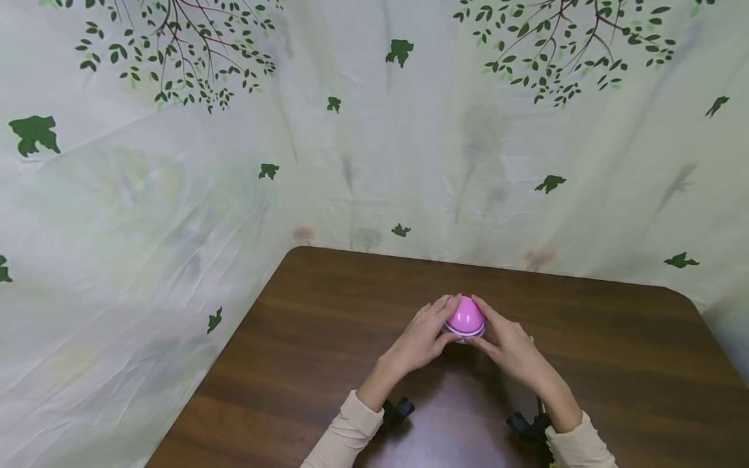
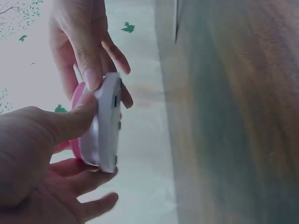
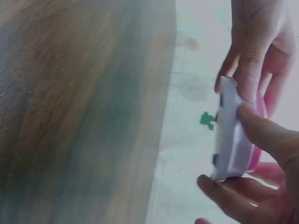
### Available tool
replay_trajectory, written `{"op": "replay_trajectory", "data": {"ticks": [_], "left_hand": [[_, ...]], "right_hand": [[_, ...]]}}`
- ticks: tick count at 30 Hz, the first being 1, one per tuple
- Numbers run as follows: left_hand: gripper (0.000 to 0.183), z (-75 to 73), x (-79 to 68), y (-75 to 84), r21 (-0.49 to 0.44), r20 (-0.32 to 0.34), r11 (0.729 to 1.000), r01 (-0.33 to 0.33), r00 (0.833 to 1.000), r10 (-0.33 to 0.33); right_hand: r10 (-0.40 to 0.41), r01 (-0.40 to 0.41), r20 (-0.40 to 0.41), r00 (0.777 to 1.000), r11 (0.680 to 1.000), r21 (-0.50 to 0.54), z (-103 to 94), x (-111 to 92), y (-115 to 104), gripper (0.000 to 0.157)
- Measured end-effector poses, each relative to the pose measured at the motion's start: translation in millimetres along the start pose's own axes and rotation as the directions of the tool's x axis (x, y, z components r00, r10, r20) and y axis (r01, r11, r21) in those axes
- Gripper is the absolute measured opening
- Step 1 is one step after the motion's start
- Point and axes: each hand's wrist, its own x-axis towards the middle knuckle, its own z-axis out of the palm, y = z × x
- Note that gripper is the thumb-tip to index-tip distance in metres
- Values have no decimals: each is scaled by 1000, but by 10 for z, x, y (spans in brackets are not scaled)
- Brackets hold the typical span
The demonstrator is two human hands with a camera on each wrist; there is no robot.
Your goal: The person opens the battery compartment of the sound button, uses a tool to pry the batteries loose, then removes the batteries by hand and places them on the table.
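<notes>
A round object with a glossy pink dome (image 1: 466, 316) and a white base (image 2: 105, 123) is held between both hands, its exact kind unclear. Small dark feet dot the base's underside, which faces the table with a gap in the wrist views. My left hand (image 1: 418, 341) grips it from the left, thumb on the white base and fingers around the pink side. From the other side my right hand (image 1: 515, 348) grips it likewise, its thumb (image 3: 261, 128) near the left thumb. Fingers hide parts of the dome's sides.
A brown wooden table (image 1: 281, 370) lies below the hands. Behind it hangs a pale curtain (image 1: 363, 162) printed with branches and green leaves. Black wrist mounts (image 1: 399, 411) sit under both forearms, close above the tabletop.
</notes>
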Motion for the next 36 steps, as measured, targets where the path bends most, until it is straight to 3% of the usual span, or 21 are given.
{"op": "replay_trajectory", "data": {"ticks": [4, 8, 15, 20, 29, 33, 36], "left_hand": [[71, -93, 28, 20, -8, -86, 998, -69, 994, 68], [71, -173, 37, 53, -20, -113, 997, -72, 991, 69], [67, -264, 20, 115, -57, -88, 997, 56, 994, -61], [62, -280, 0, 129, -140, -63, 986, 94, 993, -103], [57, -301, -2, 115, -211, -38, 972, 101, 993, -111], [55, -311, 8, 107, -259, -26, 962, 85, 995, -95], [54, -314, 12, 107, -308, -22, 949, 64, 997, -75]], "right_hand": [[2, -1, -41, 999, 999, 35, -66, 32, -41, 81], [-36, 40, -83, 996, 998, 52, -112, 46, -67, 82], [-73, 83, -101, 992, 992, 91, -165, 43, -95, 73], [-102, 110, -92, 991, 989, 94, -165, 23, -86, 73], [-137, 156, -148, 979, 979, 128, -153, 21, -77, 72], [-99, 122, -143, 985, 980, 160, -185, 9, -75, 68], [-34, 58, -105, 994, 968, 244, -226, -9, -70, 61]]}}
